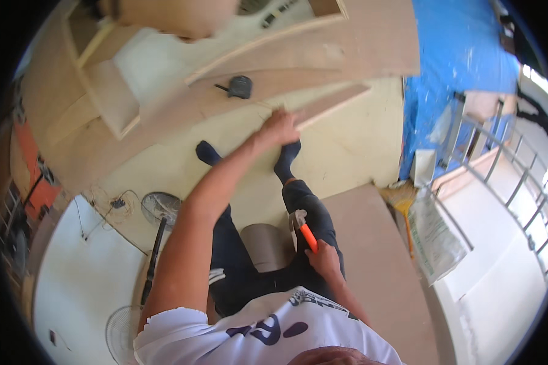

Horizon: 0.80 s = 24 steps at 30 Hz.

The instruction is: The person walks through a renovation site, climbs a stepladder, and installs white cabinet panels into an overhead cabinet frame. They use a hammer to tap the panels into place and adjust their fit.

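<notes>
My left hand (280,126) reaches forward and is closed on the near end of a flat wooden board (332,106), which slants away to the right. Blur hides how its fingers lie. In my right hand (326,260), close to my right thigh, is a hammer (308,235) with an orange handle and a metal head that points forward. Beyond my left hand, a dark, rounded device like a tape measure (240,87) lies on a brown wooden sheet (280,81).
Wooden frame pieces (112,100) stand at the far left, with a blurred, skin-coloured part of another person (170,15) above them. A fan (160,207) and loose wires (119,204) are at left. Blue sheeting (463,45), a metal ladder (511,164) and a broom (403,204) lie right.
</notes>
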Motion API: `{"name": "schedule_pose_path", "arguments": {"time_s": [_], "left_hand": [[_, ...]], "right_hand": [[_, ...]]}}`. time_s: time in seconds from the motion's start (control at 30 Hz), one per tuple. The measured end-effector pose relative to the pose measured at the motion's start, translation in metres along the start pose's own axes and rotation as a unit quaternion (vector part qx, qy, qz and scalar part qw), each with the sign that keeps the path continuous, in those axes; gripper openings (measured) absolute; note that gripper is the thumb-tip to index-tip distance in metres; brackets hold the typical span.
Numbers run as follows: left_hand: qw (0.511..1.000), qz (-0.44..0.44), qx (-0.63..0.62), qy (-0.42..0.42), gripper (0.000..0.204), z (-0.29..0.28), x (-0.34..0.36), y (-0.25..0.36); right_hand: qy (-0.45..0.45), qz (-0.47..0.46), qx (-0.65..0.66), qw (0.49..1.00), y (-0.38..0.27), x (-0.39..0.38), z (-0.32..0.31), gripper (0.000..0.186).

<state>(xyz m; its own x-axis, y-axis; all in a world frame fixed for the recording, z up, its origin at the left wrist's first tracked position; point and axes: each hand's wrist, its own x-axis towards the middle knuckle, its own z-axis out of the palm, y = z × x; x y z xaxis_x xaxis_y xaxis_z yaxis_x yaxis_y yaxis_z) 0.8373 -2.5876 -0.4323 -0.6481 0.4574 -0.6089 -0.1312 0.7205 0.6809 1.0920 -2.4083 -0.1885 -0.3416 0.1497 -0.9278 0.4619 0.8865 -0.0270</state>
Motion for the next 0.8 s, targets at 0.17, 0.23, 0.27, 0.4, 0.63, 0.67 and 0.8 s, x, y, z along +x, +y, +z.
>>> {"name": "schedule_pose_path", "arguments": {"time_s": [0.17, 0.23, 0.27, 0.4, 0.63, 0.67, 0.8], "left_hand": [[0.932, -0.055, -0.351, -0.072, 0.05, -0.021, -0.213, -0.031], [0.884, -0.243, -0.384, -0.104, 0.049, -0.024, -0.313, -0.054], [0.816, -0.301, -0.479, -0.118, 0.044, -0.05, -0.365, -0.043], [0.75, -0.3, -0.586, 0.065, 0.043, -0.019, -0.527, -0.09], [0.406, -0.042, -0.86, 0.306, 0.057, -0.077, -0.689, -0.089], [0.384, -0.017, -0.863, 0.329, 0.058, -0.103, -0.702, -0.086], [0.343, 0.11, -0.847, 0.391, 0.062, -0.18, -0.731, -0.1]], "right_hand": [[-0.088, 0.111, 0.116, 0.983, -0.043, 0.005, -0.027, 0.028], [-0.088, 0.075, 0.149, 0.982, -0.023, 0.024, -0.018, 0.025], [-0.083, 0.08, 0.14, 0.983, -0.044, 0.013, -0.034, 0.025], [-0.041, 0.06, 0.107, 0.992, -0.104, -0.024, -0.086, 0.026], [0.097, -0.05, 0.089, 0.99, -0.217, -0.101, -0.121, 0.023], [0.082, -0.053, 0.091, 0.991, -0.232, -0.107, -0.122, 0.022], [0.026, -0.066, -0.025, 0.997, -0.306, -0.125, -0.112, 0.02]]}}
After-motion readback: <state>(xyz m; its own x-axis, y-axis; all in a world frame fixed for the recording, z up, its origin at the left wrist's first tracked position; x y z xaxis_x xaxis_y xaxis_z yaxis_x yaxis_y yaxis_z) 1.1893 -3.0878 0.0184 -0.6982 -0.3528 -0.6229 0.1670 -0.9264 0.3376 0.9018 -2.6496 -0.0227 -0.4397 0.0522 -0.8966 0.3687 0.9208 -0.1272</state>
